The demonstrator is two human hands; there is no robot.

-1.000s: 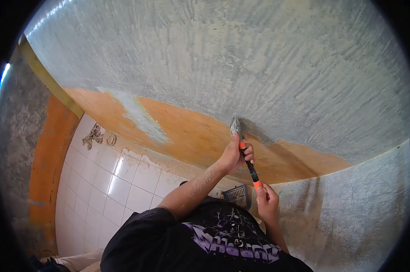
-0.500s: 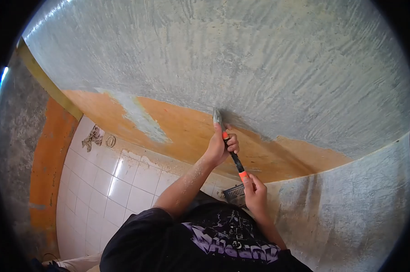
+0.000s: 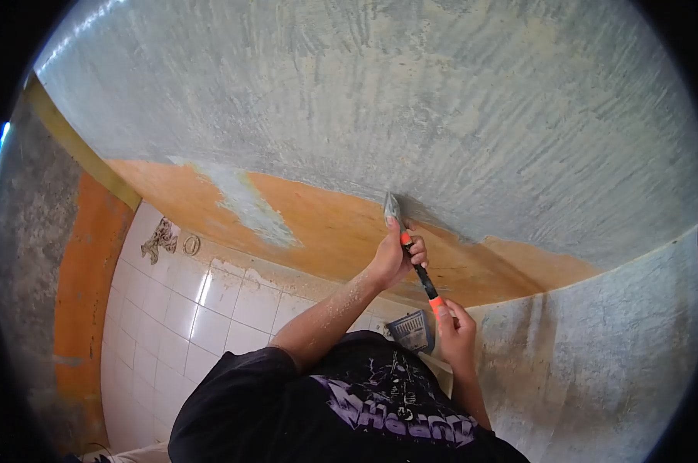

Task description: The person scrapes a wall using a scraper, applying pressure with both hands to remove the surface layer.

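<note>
**Wall Being Rubbed, It Seems**

The scraper [image 3: 426,284] is held at the grey wall [image 3: 441,100], tip toward 11 o'clock. It is gripped near the tip by the left hand [image 3: 391,264], and at the 5 o'clock end by the right hand [image 3: 456,333]. Steady pushing seems needed.

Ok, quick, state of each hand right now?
Left hand: closed around the scraper, near its blade.
Right hand: closed on its orange handle end.
</note>
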